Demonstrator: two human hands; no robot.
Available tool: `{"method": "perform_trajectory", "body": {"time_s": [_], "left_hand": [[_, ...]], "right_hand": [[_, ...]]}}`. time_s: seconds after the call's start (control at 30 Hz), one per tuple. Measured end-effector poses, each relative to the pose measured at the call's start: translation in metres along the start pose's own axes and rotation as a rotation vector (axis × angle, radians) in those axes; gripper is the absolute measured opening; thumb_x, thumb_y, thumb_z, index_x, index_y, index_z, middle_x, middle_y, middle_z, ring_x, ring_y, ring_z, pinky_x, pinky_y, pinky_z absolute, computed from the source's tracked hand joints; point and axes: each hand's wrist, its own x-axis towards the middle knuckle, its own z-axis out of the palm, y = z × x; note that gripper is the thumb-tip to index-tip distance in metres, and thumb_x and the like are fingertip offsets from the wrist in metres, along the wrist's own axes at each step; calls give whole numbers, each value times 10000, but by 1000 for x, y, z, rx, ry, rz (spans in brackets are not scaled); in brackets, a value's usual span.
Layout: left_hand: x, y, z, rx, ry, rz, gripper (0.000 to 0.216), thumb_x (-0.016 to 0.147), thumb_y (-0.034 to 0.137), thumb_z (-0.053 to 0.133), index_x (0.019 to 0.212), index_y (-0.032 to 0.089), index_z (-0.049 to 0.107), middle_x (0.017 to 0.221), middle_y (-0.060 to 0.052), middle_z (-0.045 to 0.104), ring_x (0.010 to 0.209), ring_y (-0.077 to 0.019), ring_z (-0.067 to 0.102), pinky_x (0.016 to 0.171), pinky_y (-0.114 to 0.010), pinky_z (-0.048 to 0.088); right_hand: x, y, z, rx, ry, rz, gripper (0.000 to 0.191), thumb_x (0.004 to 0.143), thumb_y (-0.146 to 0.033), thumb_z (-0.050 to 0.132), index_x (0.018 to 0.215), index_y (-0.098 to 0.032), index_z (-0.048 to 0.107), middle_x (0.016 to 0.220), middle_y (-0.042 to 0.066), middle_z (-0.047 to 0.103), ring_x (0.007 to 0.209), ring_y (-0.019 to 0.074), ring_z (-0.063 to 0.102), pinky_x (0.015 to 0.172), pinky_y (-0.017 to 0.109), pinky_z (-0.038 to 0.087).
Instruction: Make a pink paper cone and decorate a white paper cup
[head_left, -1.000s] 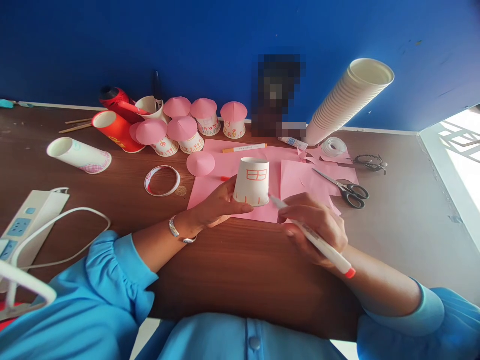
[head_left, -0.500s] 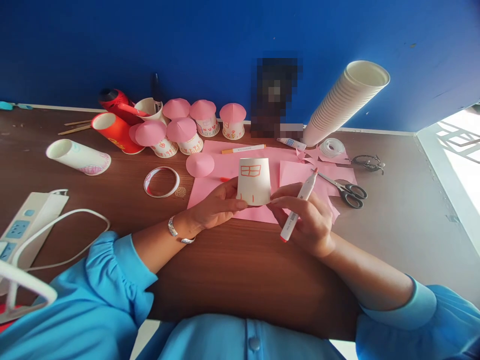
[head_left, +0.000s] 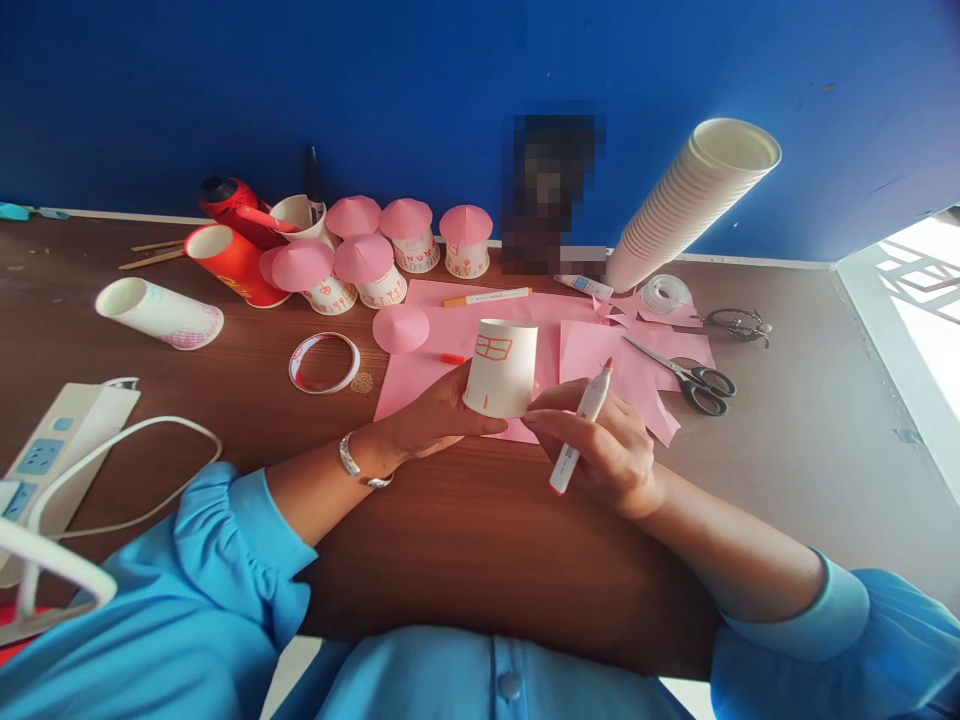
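Note:
My left hand is closed around the lower left of a white paper cup, held upside down above pink paper. The cup bears a red-orange window drawing and short strokes near its rim. My right hand grips a white marker, its reddish tip pointing up and away from the cup, while its thumb and finger touch the cup's lower right edge. A red marker cap lies on the paper just behind my left hand. An orange-capped marker rests farther back.
Several decorated cups with pink cone roofs stand at the back, near a loose pink cone. Scissors and clear tape lie right, below a tall cup stack. A tape ring and power strip are left.
The cup has turned so its window drawing and strokes have shifted left. My right hand and the marker have moved slightly left and down.

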Motion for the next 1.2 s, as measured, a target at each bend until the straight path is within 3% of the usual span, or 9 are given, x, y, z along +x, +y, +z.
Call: {"method": "perform_trajectory", "body": {"time_s": [0.3,0.43,0.53,0.6,0.73,0.87,1.2], "left_hand": [[0,0,1,-29,-43,34,538,765,334,889,1253,202,704,1205,-136,763,1240,-350,672,1031,-489,532],[-2,1,-1,-44,-18,39,477,785,320,863,1226,203,726,1230,-131,760,1229,-341,681,1090,-521,502],[-5,8,1,-51,-22,53,431,822,294,814,1235,205,728,1225,-123,762,1268,-345,658,1120,-543,480],[-6,10,3,-49,-23,49,428,840,266,785,1260,211,718,1229,-117,760,1290,-342,643,1127,-544,470],[-4,6,1,-57,-36,62,451,805,269,808,1244,205,727,1239,-128,755,1244,-345,663,1106,-534,476],[-2,4,-1,-53,-28,56,451,789,258,818,1230,207,738,1251,-124,750,1203,-325,677,1095,-511,479],[-3,6,-1,-18,1,19,480,777,270,832,1244,222,729,1298,-111,733,1238,-325,656,1115,-516,464]], "right_hand": [[3,1,-3,13,-37,-118,388,909,-2,621,1247,-187,663,986,101,745,861,234,710,700,377,615],[15,-7,-12,107,13,-78,326,1050,-238,568,1369,-186,617,858,53,692,751,198,688,616,331,598],[22,-16,-21,113,28,-34,418,1113,-424,425,1355,-172,654,751,27,600,605,162,604,481,282,517],[25,-21,-25,110,18,-11,392,1117,-394,410,1287,-168,682,757,33,604,582,151,594,455,272,500],[28,-28,-27,220,-10,65,168,1030,-200,542,1182,-206,613,758,23,653,627,176,685,479,288,558],[28,-29,-22,224,16,123,186,944,-105,627,1069,-235,583,742,23,657,605,184,701,438,291,530],[27,-29,-22,146,5,101,190,941,-94,630,1056,-237,581,776,40,691,614,177,711,439,282,536]]}}
